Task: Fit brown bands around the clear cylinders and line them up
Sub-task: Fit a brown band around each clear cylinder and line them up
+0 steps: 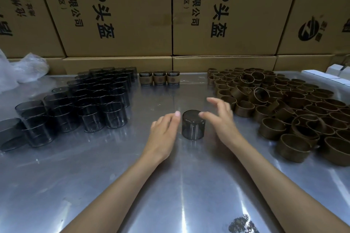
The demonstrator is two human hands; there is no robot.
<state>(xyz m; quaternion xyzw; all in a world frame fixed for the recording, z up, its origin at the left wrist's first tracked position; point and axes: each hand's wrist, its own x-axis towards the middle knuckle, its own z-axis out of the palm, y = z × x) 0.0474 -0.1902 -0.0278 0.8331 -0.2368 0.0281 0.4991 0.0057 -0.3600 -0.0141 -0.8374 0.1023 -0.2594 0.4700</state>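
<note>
1. Left hand (164, 132): palm down, low over the table, fingers relaxed and loosely extended, holding nothing; thumb tip just beside the upper left rim of the single cylinder, contact not discernible.
2. Right hand (219, 119): fingers spread and straight, slightly blurred, holding nothing; thumb tip at the upper right rim of the same cylinder, remaining fingers raised behind and to its right.
3. Single cylinder (193, 125): clear, smoke-tinted, upright on the table between the two hands, closed end up, no band on it.
4. Metal table (94, 176): reflective grey surface, bearing all items.
5. Bare cylinders (85, 100): large group, upright and packed close, left of the hands, reaching from the near left edge toward the rear.
6. Brown bands (293, 111): loose heap, right of the hands, nearest ones just beyond the right fingers; some on edge, some flat.
7. Banded cylinders (159, 78): three, upright, side by side in a row at the rear centre.
8. Cardboard cartons (227, 15): stacked behind the table, printed in black.
9. Plastic bag (22, 70): crumpled, rear left.
10. White boxes (329, 75): rear right.
</note>
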